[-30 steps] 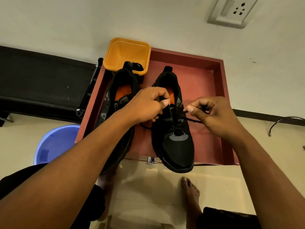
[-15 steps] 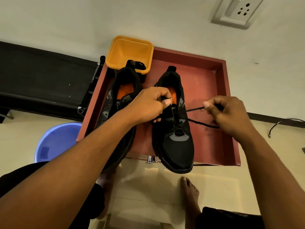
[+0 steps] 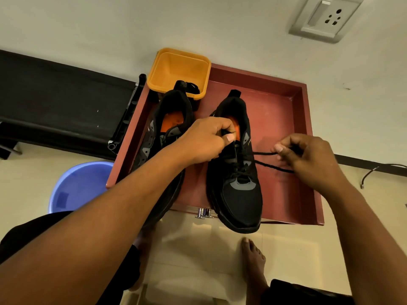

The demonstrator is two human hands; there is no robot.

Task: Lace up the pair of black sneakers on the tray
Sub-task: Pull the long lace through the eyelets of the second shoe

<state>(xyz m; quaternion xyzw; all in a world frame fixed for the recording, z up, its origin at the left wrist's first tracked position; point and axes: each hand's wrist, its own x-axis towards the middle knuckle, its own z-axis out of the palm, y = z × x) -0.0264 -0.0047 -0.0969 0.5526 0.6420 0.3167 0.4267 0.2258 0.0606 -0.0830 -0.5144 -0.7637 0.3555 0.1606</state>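
Note:
Two black sneakers with orange insoles stand toe-toward-me on a red-brown tray (image 3: 284, 100). The right sneaker (image 3: 239, 194) has a black lace (image 3: 263, 153) partly threaded through its lower eyelets. My left hand (image 3: 202, 140) grips the tongue and upper eyelet area of that shoe. My right hand (image 3: 308, 159) pinches the lace, which runs taut from the shoe out to the right in two strands. The left sneaker (image 3: 169, 119) lies partly hidden under my left forearm and shows no lace.
An orange tub (image 3: 178, 69) sits at the tray's back left corner with a dark item in it. A blue bucket (image 3: 77, 188) stands on the floor to the left, beside a black bench. My bare feet (image 3: 253, 258) are below the tray.
My right hand has drawn the lace out to the right, away from the shoe, so the strands are longer. My left hand has kept its hold on the shoe.

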